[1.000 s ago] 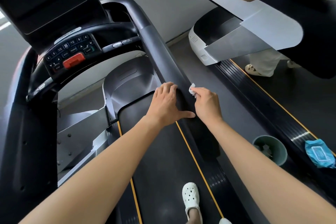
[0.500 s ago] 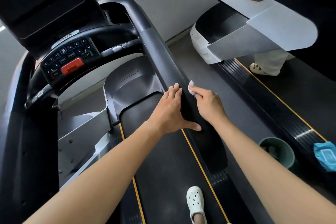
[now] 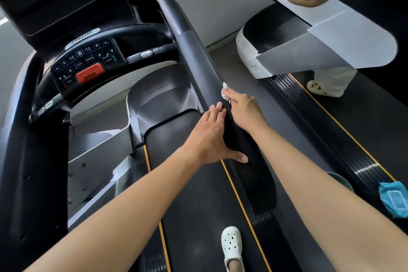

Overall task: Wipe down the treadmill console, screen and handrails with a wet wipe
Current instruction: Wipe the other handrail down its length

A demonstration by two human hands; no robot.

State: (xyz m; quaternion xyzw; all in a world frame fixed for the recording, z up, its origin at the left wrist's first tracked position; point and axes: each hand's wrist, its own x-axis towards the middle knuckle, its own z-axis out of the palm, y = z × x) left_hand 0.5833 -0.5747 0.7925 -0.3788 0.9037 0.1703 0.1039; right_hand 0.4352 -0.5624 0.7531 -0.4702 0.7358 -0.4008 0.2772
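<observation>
A treadmill console [image 3: 86, 62] with a red stop button [image 3: 89, 74] sits far left. At centre, the left hand [image 3: 209, 137] rests flat, fingers straight, against the black right handrail [image 3: 198, 68]. Just right, the right hand [image 3: 242, 110] pinches a small white wet wipe [image 3: 224, 93] against the rail's outer side. A blue wipe packet [image 3: 394, 199] lies near right.

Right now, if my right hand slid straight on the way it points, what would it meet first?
Only more right handrail: the right hand pinches the wet wipe against it, pointing up the rail, which looks free to its bend.
</observation>
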